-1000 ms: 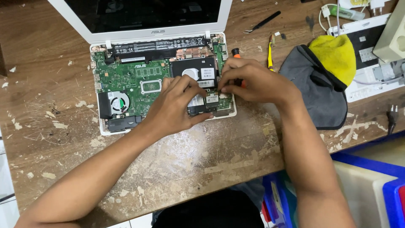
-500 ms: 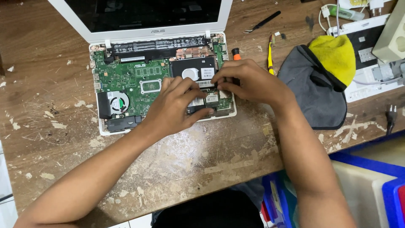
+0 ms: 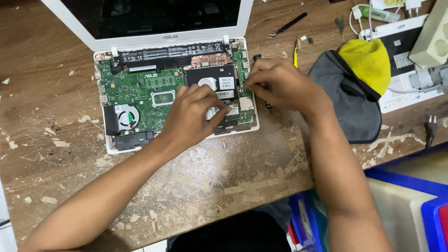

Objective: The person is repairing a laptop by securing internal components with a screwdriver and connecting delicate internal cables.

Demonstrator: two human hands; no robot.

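A white laptop [image 3: 105, 140] lies open on the wooden bench with its bottom cover off, showing a green board [image 3: 140, 93], a fan [image 3: 127, 116] and a black hard drive [image 3: 212, 77]. My left hand [image 3: 193, 116] lies over the drive's lower half, fingers bent and gripping its lower right corner. My right hand [image 3: 280, 86] comes in from the right, its fingertips pinched together at the drive's right edge. A dark screwdriver handle [image 3: 256, 58] pokes out from behind the right hand, lying on the bench.
A grey and yellow cloth pouch [image 3: 354, 93] lies right of the laptop, with a white device [image 3: 401, 56], adapter and cables behind it. Black tweezers [image 3: 288, 24] lie at the back. Blue bins [image 3: 420, 205] stand below the bench's right edge.
My right hand has shifted a little to the left, onto the drive's right edge. My left hand has stayed on the drive.
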